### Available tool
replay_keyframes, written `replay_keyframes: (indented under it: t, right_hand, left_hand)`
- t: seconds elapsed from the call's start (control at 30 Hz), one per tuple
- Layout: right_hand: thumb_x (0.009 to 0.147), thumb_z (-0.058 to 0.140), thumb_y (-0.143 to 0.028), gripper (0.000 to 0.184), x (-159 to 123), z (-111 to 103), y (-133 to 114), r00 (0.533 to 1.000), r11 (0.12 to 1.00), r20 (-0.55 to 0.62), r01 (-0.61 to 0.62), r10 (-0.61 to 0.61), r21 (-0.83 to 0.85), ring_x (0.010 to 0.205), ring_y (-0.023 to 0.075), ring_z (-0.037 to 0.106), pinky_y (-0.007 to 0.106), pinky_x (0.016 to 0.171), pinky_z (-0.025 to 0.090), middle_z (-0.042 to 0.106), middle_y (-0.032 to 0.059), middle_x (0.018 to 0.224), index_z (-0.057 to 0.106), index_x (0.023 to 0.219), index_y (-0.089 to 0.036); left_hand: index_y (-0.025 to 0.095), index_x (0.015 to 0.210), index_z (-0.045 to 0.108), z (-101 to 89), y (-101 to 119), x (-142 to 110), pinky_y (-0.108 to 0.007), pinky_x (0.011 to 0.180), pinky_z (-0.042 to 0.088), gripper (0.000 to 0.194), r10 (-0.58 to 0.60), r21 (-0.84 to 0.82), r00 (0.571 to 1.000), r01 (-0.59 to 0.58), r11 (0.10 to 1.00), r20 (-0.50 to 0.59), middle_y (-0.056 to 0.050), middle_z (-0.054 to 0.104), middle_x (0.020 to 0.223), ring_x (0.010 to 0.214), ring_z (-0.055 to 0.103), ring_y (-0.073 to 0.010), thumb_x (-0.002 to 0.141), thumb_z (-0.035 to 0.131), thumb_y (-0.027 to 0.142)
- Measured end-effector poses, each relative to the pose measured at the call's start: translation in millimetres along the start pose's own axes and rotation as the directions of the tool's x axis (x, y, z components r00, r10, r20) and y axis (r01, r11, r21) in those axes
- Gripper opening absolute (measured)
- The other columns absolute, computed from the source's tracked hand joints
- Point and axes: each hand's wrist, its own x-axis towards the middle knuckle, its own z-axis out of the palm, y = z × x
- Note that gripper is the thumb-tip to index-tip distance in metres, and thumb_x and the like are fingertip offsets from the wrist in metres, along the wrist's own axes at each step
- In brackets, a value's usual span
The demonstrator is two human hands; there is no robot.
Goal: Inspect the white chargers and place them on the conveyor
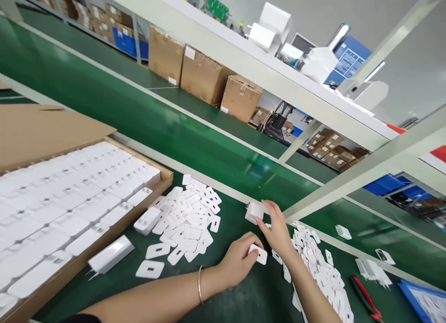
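My left hand (238,261), with a thin bracelet on its wrist, pinches a small white flat piece (259,254) with a slot in it. My right hand (278,229) reaches past it and grips a white charger plug (254,212) just above the green mat (230,300). A pile of white flat slotted pieces (190,221) lies to the left of both hands. Another heap of similar white pieces (320,267) spreads under my right forearm.
A cardboard tray (114,228) packed with white chargers sits at the left, with two loose chargers (111,254) beside it. Red-handled pliers (364,297) and a blue tray (423,300) lie at the right. A green conveyor (121,109) and white shelf frame (351,177) run behind; cartons stand beyond.
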Motion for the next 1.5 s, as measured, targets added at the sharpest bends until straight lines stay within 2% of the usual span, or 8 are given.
replay_keyframes:
  t: [0.07, 0.23, 0.37, 0.47, 0.63, 0.83, 1.07, 1.5]
  right_hand:
    - [0.106, 0.045, -0.053, 0.041, -28.4, 5.3, -11.4, 0.986, 0.978, -0.091, -0.123, 0.139, 0.166, 0.109, 0.0291, 0.068, 0.045, 0.097, 0.055, 0.07, 0.0115, 0.117, 0.065, 0.127, -0.024]
    - [0.106, 0.031, -0.069, 0.059, -83.6, 41.0, -27.6, 0.949, 0.772, 0.113, -0.307, 0.295, 0.557, 0.066, 0.021, 0.061, 0.032, 0.062, 0.049, 0.063, 0.0013, 0.075, 0.068, 0.112, -0.024]
    - [0.101, 0.036, -0.078, 0.065, -88.2, 68.3, -19.2, 0.931, 0.55, 0.118, -0.302, 0.345, 0.778, 0.061, 0.0179, 0.053, 0.029, 0.056, 0.042, 0.059, 0.001, 0.074, 0.07, 0.103, -0.022]
    - [0.098, 0.044, -0.08, 0.065, -88.0, 72.7, -13.3, 0.924, 0.491, 0.099, -0.284, 0.369, 0.824, 0.058, 0.0159, 0.05, 0.028, 0.054, 0.04, 0.061, 0.0017, 0.076, 0.071, 0.102, -0.021]
    - [0.095, 0.044, -0.083, 0.072, -90.9, 68.8, -14.4, 0.918, 0.493, 0.109, -0.302, 0.382, 0.816, 0.058, 0.0157, 0.049, 0.028, 0.053, 0.04, 0.059, 0.0015, 0.072, 0.072, 0.106, -0.018]
    - [0.097, 0.046, -0.08, 0.066, -90.4, 67.7, -12.7, 0.93, 0.499, 0.152, -0.312, 0.336, 0.808, 0.061, 0.0144, 0.051, 0.028, 0.057, 0.043, 0.064, 0.0032, 0.084, 0.069, 0.111, -0.02]
    - [0.105, 0.035, -0.071, 0.059, -93.8, 57.4, -10.9, 0.954, 0.652, 0.163, -0.29, 0.25, 0.7, 0.069, 0.0184, 0.055, 0.031, 0.066, 0.041, 0.059, 0.0014, 0.075, 0.065, 0.103, -0.02]
    - [0.102, 0.035, -0.076, 0.064, -95.0, 62.9, -6.3, 0.942, 0.618, 0.174, -0.321, 0.287, 0.718, 0.065, 0.017, 0.049, 0.031, 0.064, 0.036, 0.051, -0.0015, 0.07, 0.065, 0.098, -0.02]
  left_hand:
    - [0.021, 0.095, 0.066, -1.5, -3.1, -2.2, -0.032, 0.085, 0.05, 0.022, 0.041, -0.025, 0.997, -0.043, 0.999, -0.069, -0.004, 0.067, 0.098, 0.091, 0.064, -0.0199, 0.098, 0.044, 0.025]
    - [0.023, 0.107, 0.063, 2.6, -17.9, -6.9, -0.036, 0.089, 0.054, 0.037, 0.095, -0.004, 0.983, -0.097, 0.995, -0.158, -0.007, 0.064, 0.107, 0.096, 0.065, -0.0232, 0.108, 0.037, 0.049]
    - [0.024, 0.111, 0.063, 7.7, -33.0, -4.6, -0.04, 0.093, 0.055, 0.036, 0.096, 0.126, 0.986, -0.078, 0.989, -0.14, -0.009, 0.062, 0.113, 0.103, 0.067, -0.0253, 0.106, 0.039, 0.051]
    - [0.023, 0.117, 0.064, 7.1, -37.6, -3.7, -0.041, 0.097, 0.055, 0.039, 0.023, 0.197, 0.994, -0.002, 0.98, -0.103, -0.011, 0.063, 0.116, 0.108, 0.067, -0.0266, 0.106, 0.039, 0.051]
    - [0.026, 0.127, 0.068, -3.7, -31.3, -5.9, -0.049, 0.107, 0.048, 0.051, -0.013, 0.322, 0.999, 0.025, 0.946, -0.038, -0.011, 0.071, 0.126, 0.114, 0.064, -0.03, 0.106, 0.034, 0.059]
    - [0.027, 0.123, 0.072, -10.1, -27.0, -4.6, -0.047, 0.104, 0.048, 0.055, -0.028, 0.263, 1.0, 0.024, 0.964, 0.009, -0.009, 0.073, 0.126, 0.114, 0.064, -0.0282, 0.109, 0.029, 0.059]
    - [0.023, 0.113, 0.072, -4.2, -40.1, -3.6, -0.038, 0.094, 0.052, 0.054, 0.029, 0.157, 0.999, -0.033, 0.987, 0.025, -0.01, 0.074, 0.112, 0.104, 0.066, -0.026, 0.108, 0.035, 0.062]
    - [0.023, 0.124, 0.067, -14.9, -38.8, -1.5, -0.038, 0.101, 0.048, 0.045, 0.021, 0.138, 0.989, -0.041, 0.99, 0.146, -0.01, 0.071, 0.12, 0.112, 0.065, -0.0258, 0.109, 0.039, 0.054]
